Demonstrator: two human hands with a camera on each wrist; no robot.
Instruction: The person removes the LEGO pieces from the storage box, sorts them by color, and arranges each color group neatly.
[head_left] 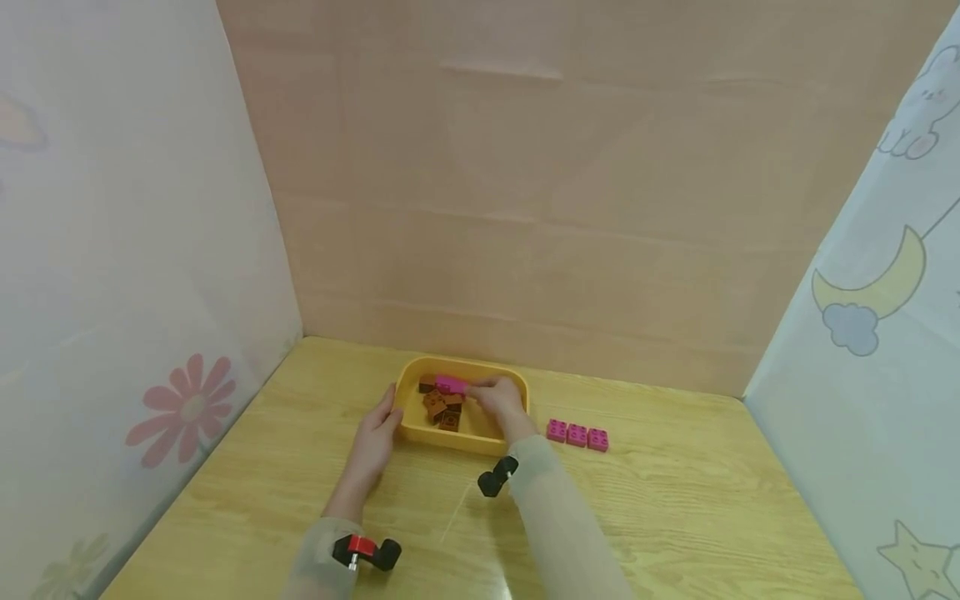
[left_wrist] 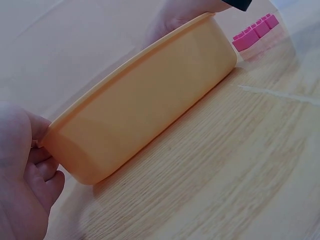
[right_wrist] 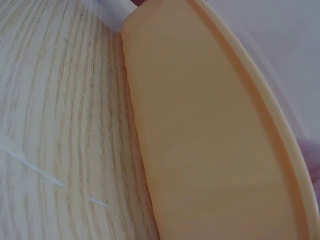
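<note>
A shallow yellow plastic basin (head_left: pixel 457 440) stands on the table, with several orange-brown and dark brown toy building bricks (head_left: pixel 434 405) heaped in its left half. My left hand (head_left: pixel 377 435) grips the basin's left end, thumb at the rim and the other fingers curled outside below it, as the left wrist view shows. Reaching over the front wall, my right hand (head_left: pixel 498 398) pinches the right end of a pink brick (head_left: pixel 449 385) near the basin's back wall. In the right wrist view the basin wall (right_wrist: pixel 210 120) hides the right fingers.
To the right of the basin, three pink bricks (head_left: pixel 577 434) stand in a row on the wood-grain table (head_left: pixel 675 500). A plain brownish sheet (head_left: pixel 525 208) rises behind the table, and pale patterned panels (head_left: pixel 150 250) flank it on both sides.
</note>
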